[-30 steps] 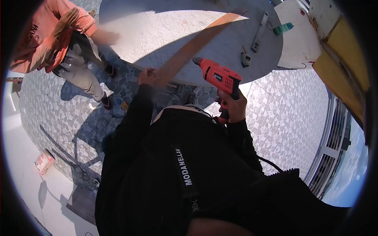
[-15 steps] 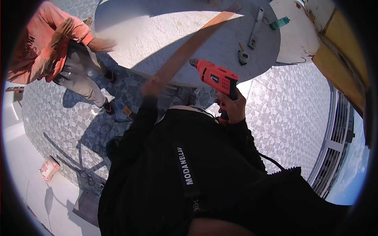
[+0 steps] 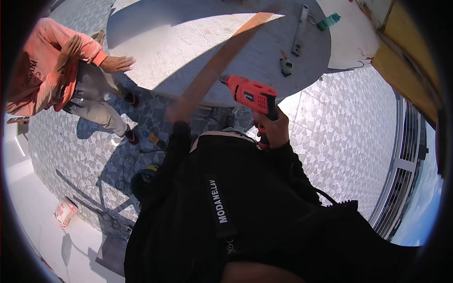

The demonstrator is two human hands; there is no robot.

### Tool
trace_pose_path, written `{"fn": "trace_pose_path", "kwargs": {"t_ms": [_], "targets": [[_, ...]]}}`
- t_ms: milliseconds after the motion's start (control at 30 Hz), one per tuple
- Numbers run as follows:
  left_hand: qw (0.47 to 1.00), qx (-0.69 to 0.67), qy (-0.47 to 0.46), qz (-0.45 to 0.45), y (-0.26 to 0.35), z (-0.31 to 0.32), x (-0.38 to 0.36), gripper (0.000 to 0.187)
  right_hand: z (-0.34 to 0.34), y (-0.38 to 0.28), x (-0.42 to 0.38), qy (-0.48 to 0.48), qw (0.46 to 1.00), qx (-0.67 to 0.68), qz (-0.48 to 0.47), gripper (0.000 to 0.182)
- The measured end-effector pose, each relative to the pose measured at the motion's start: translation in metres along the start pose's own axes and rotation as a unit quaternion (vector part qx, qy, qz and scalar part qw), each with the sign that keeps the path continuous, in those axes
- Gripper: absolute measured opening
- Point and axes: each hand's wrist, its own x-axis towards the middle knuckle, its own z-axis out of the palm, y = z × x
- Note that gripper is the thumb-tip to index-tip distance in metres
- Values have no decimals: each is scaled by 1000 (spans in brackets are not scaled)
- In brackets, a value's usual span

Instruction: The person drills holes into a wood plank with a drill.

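A red drill (image 3: 252, 96) is in my right hand (image 3: 274, 126), its fingers wrapped round the handle, the chuck pointing to the upper left. My left hand (image 3: 178, 112) is blurred at the near end of a long reddish-brown wooden plank (image 3: 222, 59); how its fingers lie cannot be made out. That plank lies across the round white table (image 3: 160, 42), partly in shade. The drill's tip is just right of the plank, over the table's near part.
A level (image 3: 300, 30), a tape measure (image 3: 286, 66) and a teal bottle (image 3: 329, 21) are at the table's right side. Another person (image 3: 61, 70) in an orange top stands at the left. A bag (image 3: 65, 211) and cables lie on the tiled floor (image 3: 330, 122).
The table, plank and drill have shifted slightly left in view. My left hand is a little lower at the plank's near end. The other person's hand is sharper now.
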Motion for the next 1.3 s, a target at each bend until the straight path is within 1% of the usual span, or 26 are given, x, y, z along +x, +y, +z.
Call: {"fn": "trace_pose_path", "kwargs": {"t_ms": [33, 67, 100, 133, 167, 200, 233, 267, 300, 367, 400, 467, 500, 567, 633, 667, 800, 867, 900, 967, 1000, 1067, 1133, 1233, 1300], "targets": [[991, -83, -99, -18, -34, -1, 16, 67, 0, -1, 0, -2, 1000, -1, -1, 26], [966, -163, -195, -37, -51, -1, 25, 74, 1, -1, -1, -5, 1000, -2, -1, 26], [966, -163, -198, -37, -26, -6, 13, 74, 2, -1, -1, -2, 1000, -2, -1, 26], [939, -267, -181, -123, 26, -19, -13, 70, 2, 0, -1, 2, 1000, -2, -10, 25], [893, -366, -159, -208, 59, -26, -29, 66, 2, 0, -2, 6, 1000, -3, -19, 25], [892, -366, -162, -209, 33, -21, -14, 66, 2, -1, -3, 10, 1000, -3, -19, 25], [921, -303, -203, -140, 4, -16, 5, 64, 2, -3, -4, 11, 1000, -4, -16, 25], [939, -237, -239, -69, -2, -14, 11, 62, 2, -4, -5, 9, 1000, -5, -12, 26], [939, -238, -238, -68, -8, -12, 14, 62, 2, -4, -5, 8, 1000, -6, -13, 26], [931, -284, -188, -129, -13, -13, 16, 63, 3, -4, -5, 13, 1000, 3, -8, 26], [931, -285, -187, -128, -10, -14, 15, 63, 4, -3, -4, 12, 1000, 2, -9, 26], [977, -127, -138, -97, -2, -12, 11, 67, 2, -1, -3, 13, 1000, 5, -2, 26], [976, -130, -141, -99, 4, -12, 4, 67, 2, -2, -4, 16, 1000, 2, -4, 26], [943, -255, -166, -135, 19, -18, -7, 58, 4, -4, -6, 19, 1000, -3, -11, 25], [943, -258, -155, -146, 33, -20, -12, 58, 4, -6, -6, 16, 1000, -10, -10, 25], [943, -257, -141, -159, 29, -19, -14, 57, 3, -6, -8, 11, 1000, -17, -4, 25], [939, -272, -126, -166, 7, -14, -2, 55, 8, -5, -10, 11, 1000, -10, -14, 26], [947, -272, -134, -108, 2, -10, 2, 62, 8, -7, -10, 4, 1000, -24, -7, 25], [945, -276, -135, -109, 5, -6, 2, 62, 9, -9, -11, 5, 1000, -27, -10, 25], [922, -317, -173, -140, 5, -9, 1, 48, 13, -12, -13, -10, 999, -43, -10, 24], [923, -319, -163, -142, -4, -8, 6, 48, 14, -10, -13, -18, 999, -47, -7, 24], [940, -275, -154, -127, -18, -5, 16, 62, 16, -7, -12, 3, 998, -58, -6, 24], [943, -272, -148, -120, 4, -8, 7, 64, 20, -7, -10, 1, 998, -55, -15, 23], [941, -286, -135, -123, 5, -3, 0, 70, 13, -3, -3, -15, 999, -44, -18, 25], [947, -248, -150, -136, -5, -4, 8, 77, 11, -8, 8, -20, 1000, -5, -14, 28]]}}
